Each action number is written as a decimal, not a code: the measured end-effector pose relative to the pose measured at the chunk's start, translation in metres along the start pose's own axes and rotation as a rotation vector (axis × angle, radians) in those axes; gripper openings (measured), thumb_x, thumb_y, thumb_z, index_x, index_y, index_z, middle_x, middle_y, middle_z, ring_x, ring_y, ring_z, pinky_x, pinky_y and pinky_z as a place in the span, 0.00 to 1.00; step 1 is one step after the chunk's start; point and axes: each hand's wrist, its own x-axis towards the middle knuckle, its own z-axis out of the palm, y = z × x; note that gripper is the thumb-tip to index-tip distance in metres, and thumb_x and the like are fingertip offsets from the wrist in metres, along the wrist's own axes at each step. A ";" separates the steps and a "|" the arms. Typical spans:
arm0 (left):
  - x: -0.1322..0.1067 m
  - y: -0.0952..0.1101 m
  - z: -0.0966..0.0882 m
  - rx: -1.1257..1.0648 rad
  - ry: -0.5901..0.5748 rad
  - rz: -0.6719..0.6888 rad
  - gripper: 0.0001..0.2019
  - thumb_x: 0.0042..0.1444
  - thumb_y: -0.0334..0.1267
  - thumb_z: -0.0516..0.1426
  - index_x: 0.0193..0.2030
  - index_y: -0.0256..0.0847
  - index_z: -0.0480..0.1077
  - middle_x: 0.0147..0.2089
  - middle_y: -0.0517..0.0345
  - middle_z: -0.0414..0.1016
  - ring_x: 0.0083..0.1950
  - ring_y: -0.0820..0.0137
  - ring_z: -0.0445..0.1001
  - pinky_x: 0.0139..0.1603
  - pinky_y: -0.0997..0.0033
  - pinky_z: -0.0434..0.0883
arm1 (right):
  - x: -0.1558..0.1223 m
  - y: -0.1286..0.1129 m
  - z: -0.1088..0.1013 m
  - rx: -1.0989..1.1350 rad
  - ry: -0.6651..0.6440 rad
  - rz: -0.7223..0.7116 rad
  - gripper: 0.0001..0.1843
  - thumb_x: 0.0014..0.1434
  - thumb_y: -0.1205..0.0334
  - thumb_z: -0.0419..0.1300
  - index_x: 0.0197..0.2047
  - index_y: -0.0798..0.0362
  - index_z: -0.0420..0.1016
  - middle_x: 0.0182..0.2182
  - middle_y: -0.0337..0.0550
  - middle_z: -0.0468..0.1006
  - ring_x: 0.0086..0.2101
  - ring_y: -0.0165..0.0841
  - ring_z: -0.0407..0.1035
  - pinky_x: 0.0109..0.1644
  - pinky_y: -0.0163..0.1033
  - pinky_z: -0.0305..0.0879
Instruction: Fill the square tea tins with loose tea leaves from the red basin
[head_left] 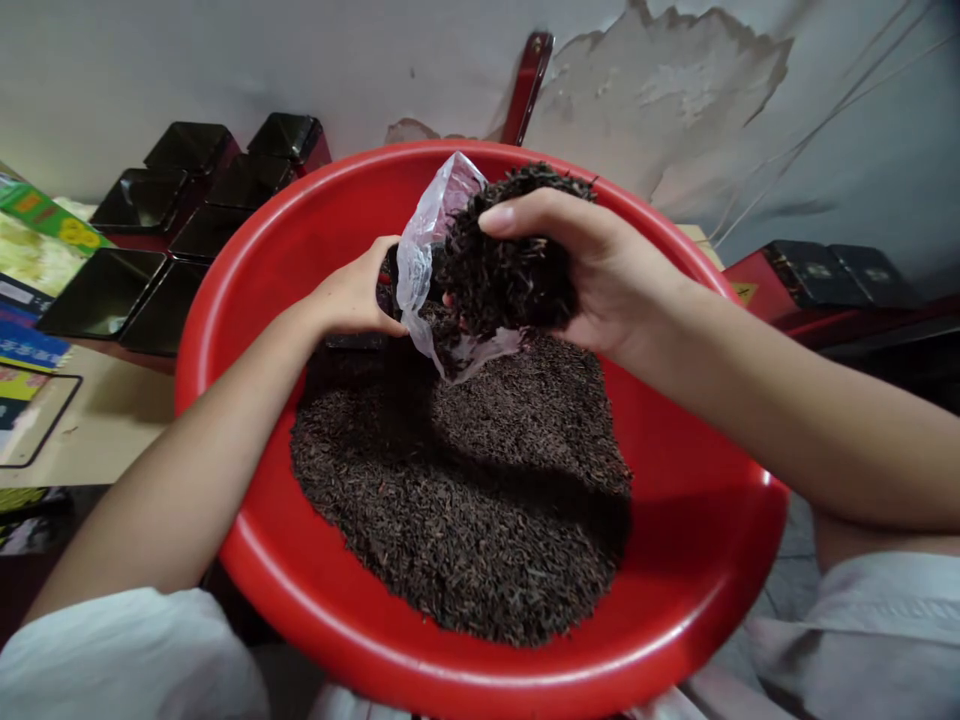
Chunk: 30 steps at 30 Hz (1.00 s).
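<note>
A wide red plastic basin point(697, 440) holds a broad heap of dark dried tea leaves point(480, 520). Above the heap, my left hand point(364, 290) is wrapped round a dark tin point(387, 275), lying on its side with its mouth to the right. A clear plastic bag point(442, 210) lines the tin and sticks out of its mouth. My right hand point(592, 250) is closed on a large handful of tea leaves point(517, 260) at the bag's opening, thumb on top. Its other fingers are mostly hidden behind the leaves.
Several open dark tins point(105, 290) stand left of the basin on a pale table point(112, 410). Colourful packaging point(37, 230) lies at the far left. Closed dark-topped red boxes point(802, 275) sit at right. Behind the basin is a wall with peeling paint point(667, 90).
</note>
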 end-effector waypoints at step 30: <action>0.000 0.000 0.000 0.011 -0.030 -0.042 0.49 0.29 0.42 0.69 0.61 0.46 0.53 0.57 0.51 0.65 0.59 0.46 0.65 0.61 0.47 0.62 | 0.042 0.012 -0.023 -0.555 0.471 -0.365 0.25 0.32 0.82 0.66 0.34 0.55 0.65 0.33 0.35 0.73 0.40 0.32 0.71 0.53 0.41 0.67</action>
